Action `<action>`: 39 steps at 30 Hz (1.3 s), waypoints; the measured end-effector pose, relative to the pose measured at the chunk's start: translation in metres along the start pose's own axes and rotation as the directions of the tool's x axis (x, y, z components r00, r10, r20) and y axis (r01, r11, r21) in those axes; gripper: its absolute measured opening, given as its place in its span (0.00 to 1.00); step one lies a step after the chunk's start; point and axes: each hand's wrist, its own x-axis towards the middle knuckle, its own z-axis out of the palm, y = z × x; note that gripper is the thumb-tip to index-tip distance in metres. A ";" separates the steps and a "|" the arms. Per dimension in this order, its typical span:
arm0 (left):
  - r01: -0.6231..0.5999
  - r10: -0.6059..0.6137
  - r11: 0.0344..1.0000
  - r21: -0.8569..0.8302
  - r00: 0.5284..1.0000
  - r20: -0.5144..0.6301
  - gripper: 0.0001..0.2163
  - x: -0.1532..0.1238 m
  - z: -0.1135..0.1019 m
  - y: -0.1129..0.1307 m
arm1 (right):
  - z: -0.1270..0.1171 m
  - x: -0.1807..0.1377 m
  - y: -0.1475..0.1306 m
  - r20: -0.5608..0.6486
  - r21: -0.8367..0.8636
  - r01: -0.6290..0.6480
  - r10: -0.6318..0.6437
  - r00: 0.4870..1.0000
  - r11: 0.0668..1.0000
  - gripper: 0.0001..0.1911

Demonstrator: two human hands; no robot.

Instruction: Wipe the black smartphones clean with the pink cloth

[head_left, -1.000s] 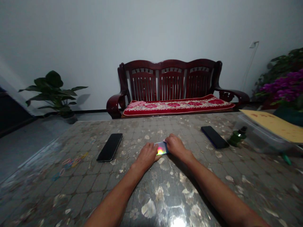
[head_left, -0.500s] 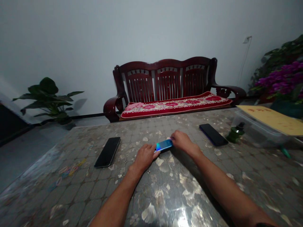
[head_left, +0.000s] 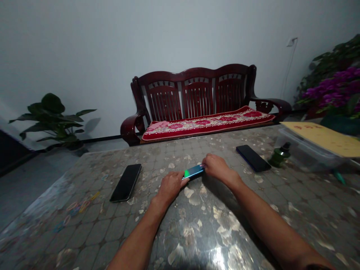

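A shiny blue smartphone (head_left: 194, 171) lies between my two hands, low over the middle of the table. My left hand (head_left: 170, 186) grips its left end, thumb along the near edge. At the other end, the fingers of my right hand (head_left: 216, 165) pinch the phone's right edge, where a small pinkish bit shows that I cannot make out. Green and blue reflections gleam on the phone's surface. Left of my hands lies a black smartphone (head_left: 126, 182), and a second dark smartphone (head_left: 253, 158) with a bluish edge lies to the right.
Several coloured rubber bands (head_left: 84, 205) are scattered at the left of the patterned table (head_left: 194, 228). A green bottle (head_left: 280, 155) stands beside a clear plastic box (head_left: 306, 154) topped by yellow cardboard (head_left: 323, 138). Beyond the table is a wooden bench (head_left: 197, 93).
The blue phone looks tilted slightly more, its face narrower and its glare changed from blue to green. Both hands keep hold. The whole view has shifted slightly.
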 end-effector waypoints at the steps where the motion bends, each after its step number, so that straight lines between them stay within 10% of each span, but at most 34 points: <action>1: 0.005 -0.005 1.000 0.001 1.000 0.005 0.16 0.001 -0.001 0.000 | 0.000 0.000 0.002 -0.013 0.007 -0.002 0.003 1.000 1.000 0.13; 8: 0.037 -0.036 0.999 -0.010 0.999 0.036 0.17 0.002 -0.003 -0.003 | 0.015 -0.009 -0.012 -0.115 0.124 0.205 -0.192 0.975 0.971 0.14; 15: 0.094 -0.092 0.995 -0.030 0.995 0.043 0.15 0.007 -0.007 -0.007 | 0.025 -0.001 0.009 -0.262 0.201 0.098 -0.043 0.964 0.975 0.15; 39: 0.105 -0.108 0.992 -0.070 0.994 -0.028 0.13 0.009 -0.003 -0.016 | 0.055 -0.009 -0.026 -0.458 0.223 0.336 -0.206 0.865 0.915 0.15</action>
